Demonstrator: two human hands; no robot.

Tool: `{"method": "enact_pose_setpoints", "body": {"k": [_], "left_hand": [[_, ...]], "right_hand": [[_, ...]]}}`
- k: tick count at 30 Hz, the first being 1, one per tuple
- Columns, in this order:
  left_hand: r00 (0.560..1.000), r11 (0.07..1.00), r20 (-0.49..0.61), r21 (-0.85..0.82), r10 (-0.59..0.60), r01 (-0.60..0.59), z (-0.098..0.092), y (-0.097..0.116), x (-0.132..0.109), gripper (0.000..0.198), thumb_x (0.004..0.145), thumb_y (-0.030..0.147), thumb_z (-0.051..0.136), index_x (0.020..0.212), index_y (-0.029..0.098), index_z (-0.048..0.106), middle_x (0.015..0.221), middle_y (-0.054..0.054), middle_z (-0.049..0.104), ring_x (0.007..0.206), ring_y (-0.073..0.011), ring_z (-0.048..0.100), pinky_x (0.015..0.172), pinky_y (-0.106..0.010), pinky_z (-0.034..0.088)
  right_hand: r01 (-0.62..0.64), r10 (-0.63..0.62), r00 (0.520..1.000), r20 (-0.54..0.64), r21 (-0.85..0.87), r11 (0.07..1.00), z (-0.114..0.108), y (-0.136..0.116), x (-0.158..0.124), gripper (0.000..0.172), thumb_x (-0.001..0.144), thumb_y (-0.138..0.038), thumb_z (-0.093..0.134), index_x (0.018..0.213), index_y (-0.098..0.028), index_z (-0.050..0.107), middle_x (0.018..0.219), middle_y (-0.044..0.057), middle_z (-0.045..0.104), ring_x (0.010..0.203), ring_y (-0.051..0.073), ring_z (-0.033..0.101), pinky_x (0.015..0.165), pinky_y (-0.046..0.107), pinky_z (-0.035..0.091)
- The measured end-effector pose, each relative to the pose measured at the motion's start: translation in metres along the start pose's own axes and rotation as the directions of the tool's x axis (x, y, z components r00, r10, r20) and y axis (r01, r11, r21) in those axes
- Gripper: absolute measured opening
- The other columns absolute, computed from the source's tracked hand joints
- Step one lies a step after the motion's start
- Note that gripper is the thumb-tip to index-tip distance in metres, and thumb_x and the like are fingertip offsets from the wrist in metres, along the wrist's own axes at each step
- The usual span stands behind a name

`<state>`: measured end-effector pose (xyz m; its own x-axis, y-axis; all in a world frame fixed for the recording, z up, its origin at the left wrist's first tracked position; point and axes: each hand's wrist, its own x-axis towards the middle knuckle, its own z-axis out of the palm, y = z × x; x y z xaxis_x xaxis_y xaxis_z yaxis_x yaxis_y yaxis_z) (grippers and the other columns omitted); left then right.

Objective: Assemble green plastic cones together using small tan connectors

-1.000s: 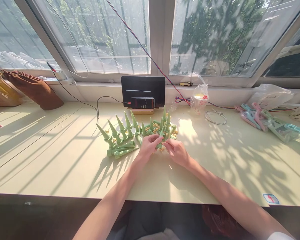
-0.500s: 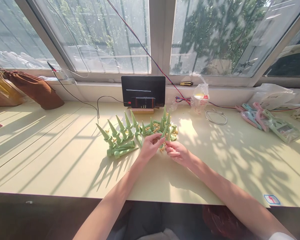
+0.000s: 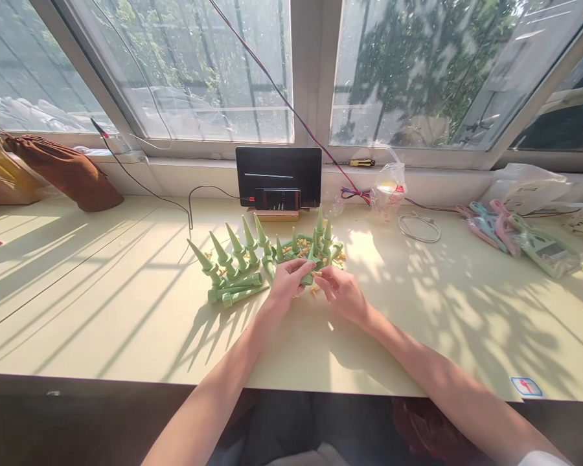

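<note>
Nearest, on the pale table (image 3: 393,353), the left hand (image 3: 289,279) is closed around a green plastic spike (image 3: 306,279), thumb and fingers pressed on its thicker end. At its 3 o'clock, the right hand (image 3: 344,292) pinches what looks like a small yellow piece (image 3: 317,274) between thumb and fingertips, just beside the held spike; whether the two parts touch is too small to tell. The spike thus lies within the left grip and just off the right fingertips, toward 10 o'clock.

At 9 o'clock from the hands, two green spikes lying flat (image 3: 243,297) rest side by side. Toward 10 o'clock, five collared spikes (image 3: 236,244) stand upright in a slanting row and look already put together. At 12 o'clock, yellow bits (image 3: 339,263) lie scattered among further green cones (image 3: 319,224), so plenty of parts seem left, and the held spike looks part-way through.

Farther off, at 11 o'clock, a phone (image 3: 278,199) leans before a black tablet (image 3: 278,162).
</note>
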<state>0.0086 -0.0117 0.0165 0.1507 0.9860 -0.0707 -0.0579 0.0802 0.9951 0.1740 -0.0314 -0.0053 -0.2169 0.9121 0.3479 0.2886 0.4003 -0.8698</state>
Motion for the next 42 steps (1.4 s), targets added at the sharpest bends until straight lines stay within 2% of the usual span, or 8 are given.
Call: {"method": "enact_pose_setpoints", "body": {"k": [4,9,17,19,22,26,31,42], "left_hand": [[0.999,0.999,0.034,0.04,0.007,-0.008,0.003,0.001,-0.002,0.049,0.072,0.062,0.072,0.083,0.015,0.072,0.079,-0.006,0.057,0.053,-0.0053,0.033,0.042,-0.021,0.019],[0.999,0.997,0.043,0.074,0.02,-0.024,0.005,0.003,-0.006,0.047,0.073,0.061,0.072,0.083,0.016,0.072,0.077,-0.005,0.056,0.057,-0.0072,0.036,0.043,-0.021,0.022],[0.998,0.995,0.051,0.085,0.041,-0.045,0.008,0.006,-0.009,0.041,0.074,0.058,0.073,0.08,0.018,0.071,0.071,-0.001,0.052,0.057,-0.0079,0.038,0.046,-0.021,0.024],[0.998,0.994,0.032,0.089,0.058,-0.06,0.009,0.007,-0.01,0.039,0.073,0.056,0.074,0.08,0.018,0.071,0.07,-0.001,0.055,0.057,-0.0084,0.041,0.046,-0.021,0.027],[0.996,0.99,0.017,0.107,0.087,-0.088,0.011,0.009,-0.011,0.038,0.075,0.055,0.072,0.082,0.018,0.073,0.073,-0.003,0.06,0.061,-0.0103,0.048,0.048,-0.022,0.032],[0.995,0.987,0.028,0.123,0.101,-0.103,0.012,0.01,-0.013,0.036,0.078,0.054,0.07,0.082,0.018,0.073,0.073,-0.003,0.061,0.065,-0.0121,0.051,0.051,-0.022,0.036],[0.994,0.988,0.019,0.115,0.106,-0.107,0.013,0.01,-0.014,0.036,0.078,0.054,0.069,0.083,0.019,0.073,0.072,-0.002,0.06,0.063,-0.0119,0.051,0.05,-0.021,0.036],[0.991,0.984,0.038,0.115,0.129,-0.132,0.014,0.009,-0.013,0.034,0.08,0.052,0.068,0.083,0.018,0.072,0.073,-0.002,0.06,0.063,-0.0106,0.05,0.049,-0.019,0.036]], "right_hand": [[0.128,-0.131,0.991,-0.011,-0.169,0.977,-0.002,0.008,0.002,0.025,0.098,-0.04,0.048,0.086,-0.021,0.06,0.075,0.003,0.058,0.066,0.016,0.051,0.066,0.029,0.042],[0.178,-0.182,0.983,-0.003,-0.2,0.963,-0.003,0.006,0.002,0.033,0.1,-0.042,0.043,0.076,-0.022,0.055,0.067,0.001,0.05,0.061,0.016,0.044,0.061,0.028,0.038],[0.081,-0.087,0.994,-0.069,-0.093,0.992,0.0,-0.002,-0.001,0.039,0.096,-0.047,0.049,0.067,-0.022,0.05,0.056,-0.003,0.04,0.053,0.013,0.033,0.055,0.027,0.031],[0.032,-0.035,0.996,-0.078,-0.045,0.998,0.0,-0.005,-0.001,0.041,0.095,-0.047,0.05,0.063,-0.021,0.047,0.054,-0.004,0.036,0.051,0.012,0.03,0.052,0.027,0.027],[-0.075,0.08,0.995,-0.063,0.073,0.994,0.001,-0.007,-0.001,0.041,0.094,-0.048,0.052,0.064,-0.02,0.05,0.052,-0.004,0.039,0.049,0.011,0.034,0.049,0.026,0.027],[-0.212,0.22,0.975,-0.008,0.244,0.946,0.001,-0.008,0.001,0.041,0.09,-0.053,0.056,0.065,-0.02,0.054,0.047,-0.005,0.041,0.043,0.01,0.038,0.044,0.025,0.03],[-0.298,0.303,0.952,0.052,0.4,0.867,0.001,-0.012,0.004,0.047,0.082,-0.061,0.063,0.062,-0.02,0.052,0.045,-0.006,0.039,0.037,0.008,0.034,0.037,0.024,0.025],[-0.363,0.364,0.926,0.099,0.496,0.789,0.002,-0.009,0.004,0.051,0.077,-0.064,0.068,0.062,-0.018,0.053,0.043,-0.008,0.036,0.032,0.005,0.03,0.032,0.021,0.017]]}}
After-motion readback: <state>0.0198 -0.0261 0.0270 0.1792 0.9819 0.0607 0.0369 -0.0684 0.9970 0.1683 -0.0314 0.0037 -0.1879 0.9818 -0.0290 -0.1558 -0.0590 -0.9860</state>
